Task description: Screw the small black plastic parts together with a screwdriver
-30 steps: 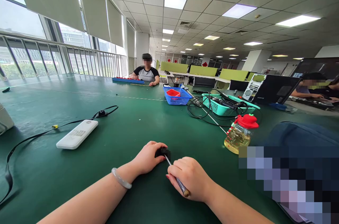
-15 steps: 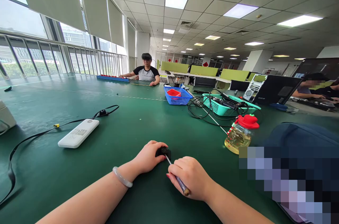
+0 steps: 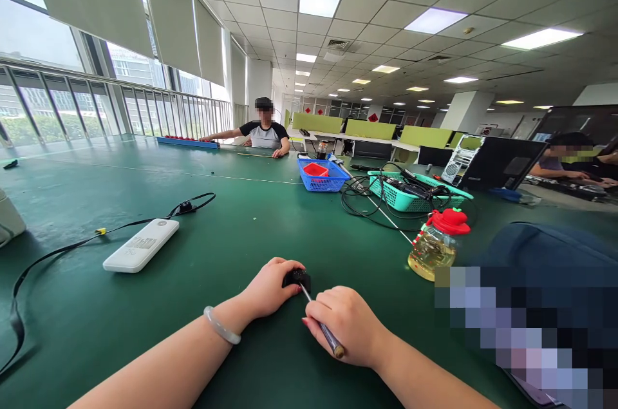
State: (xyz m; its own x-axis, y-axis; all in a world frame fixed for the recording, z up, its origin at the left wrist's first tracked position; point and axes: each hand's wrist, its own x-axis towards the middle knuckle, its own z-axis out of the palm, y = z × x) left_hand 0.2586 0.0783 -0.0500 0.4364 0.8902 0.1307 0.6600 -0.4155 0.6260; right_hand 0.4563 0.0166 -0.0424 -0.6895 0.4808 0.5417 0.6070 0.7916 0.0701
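My left hand point(image 3: 273, 286) is closed around a small black block-like part point(image 3: 302, 279), holding it on the green tabletop point(image 3: 232, 370). What the part is cannot be made out. In my right hand point(image 3: 344, 325) is a screwdriver point(image 3: 331, 341) with a dark handle, gripped between thumb and fingers. Its thin metal shaft points up and to the left, and the tip meets the near face of the black part. My fingers hide some of the part and the upper handle.
Left lie a white power bank point(image 3: 141, 245) and a black strap point(image 3: 62, 248). Right stand a red-lidded bottle point(image 3: 432, 253), a dark bag point(image 3: 545, 245) and a green basket point(image 3: 410, 199) of cables. Beyond are a blue basket point(image 3: 322, 185) and a person point(image 3: 264, 132) beside a blue tray point(image 3: 188, 143).
The person across the table has pushed the long blue tray to the left, arm stretching further out. My hands, the screwdriver and the black part stay almost the same; the view shifts slightly.
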